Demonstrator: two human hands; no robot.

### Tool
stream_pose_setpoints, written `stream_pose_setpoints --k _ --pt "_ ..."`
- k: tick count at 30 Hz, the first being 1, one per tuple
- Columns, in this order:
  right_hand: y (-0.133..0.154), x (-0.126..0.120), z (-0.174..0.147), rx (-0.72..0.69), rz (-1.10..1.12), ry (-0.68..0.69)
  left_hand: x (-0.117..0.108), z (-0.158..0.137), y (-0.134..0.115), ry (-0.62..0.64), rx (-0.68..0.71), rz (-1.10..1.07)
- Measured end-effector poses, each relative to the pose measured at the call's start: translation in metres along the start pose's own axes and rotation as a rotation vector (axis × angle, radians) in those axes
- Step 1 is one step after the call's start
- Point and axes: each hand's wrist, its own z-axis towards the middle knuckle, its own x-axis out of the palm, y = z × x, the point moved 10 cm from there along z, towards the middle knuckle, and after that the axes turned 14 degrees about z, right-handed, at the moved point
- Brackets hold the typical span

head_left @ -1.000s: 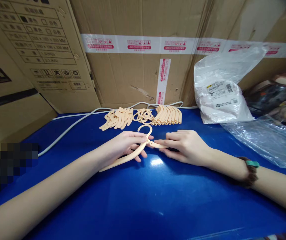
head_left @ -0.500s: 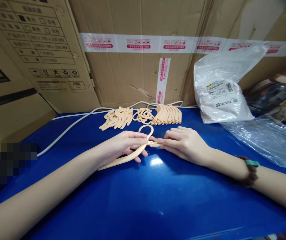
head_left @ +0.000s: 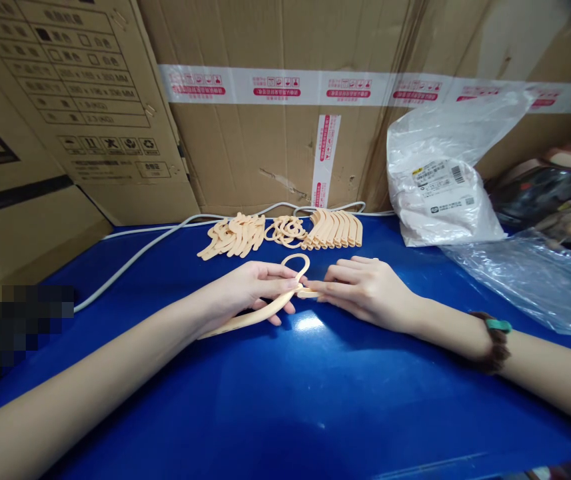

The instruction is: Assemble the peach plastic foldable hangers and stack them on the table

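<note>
A cream plastic clothes hanger [head_left: 260, 315] is held above the blue table, its hook [head_left: 307, 263] pointing away from me. My left hand [head_left: 255, 290] is closed around the hanger near the foot of the hook, and one long arm of it slants down under my wrist. My right hand [head_left: 365, 290] pinches a short piece at the hanger's right side, mostly hidden by the fingers. Behind the hands lie a heap of cream curved arms [head_left: 235, 235], a small pile of loose hooks [head_left: 288, 231] and a row of stacked arms [head_left: 336, 230].
Large cardboard boxes [head_left: 265, 147] stand along the back and left. A white cable [head_left: 130, 263] runs across the table behind the parts. A labelled plastic bag [head_left: 445, 200] sits at the back right, with a flat clear plastic bag [head_left: 535, 280] in front of it.
The hook has turned a little and now leans more to the right. Both hands have stayed nearly in place on the hanger.
</note>
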Motion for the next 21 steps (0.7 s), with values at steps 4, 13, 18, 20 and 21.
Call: stream_pose_setpoints --k 4,13,18,20,21 --pt "-0.0025 0.0005 0.0004 0.029 0.034 -0.001 0.0003 0.0004 -0.0013 0.011 0.014 -0.015" --pt "-0.0005 0.0005 0.0009 0.021 0.037 0.010 -0.0032 0.0022 -0.0013 -0.033 0.026 -0.037" --pt "0.0019 0.0002 0.0015 0.013 0.029 0.013 -0.0036 0.0028 -0.0024 -0.048 0.032 -0.036" --pt "0.0023 0.0005 0.0015 0.014 0.030 0.018 -0.0037 0.0022 -0.0031 -0.050 0.035 -0.039" --pt "0.0023 0.0007 0.0015 0.016 0.030 0.020 -0.0037 0.0019 -0.0033 -0.052 0.035 -0.041"
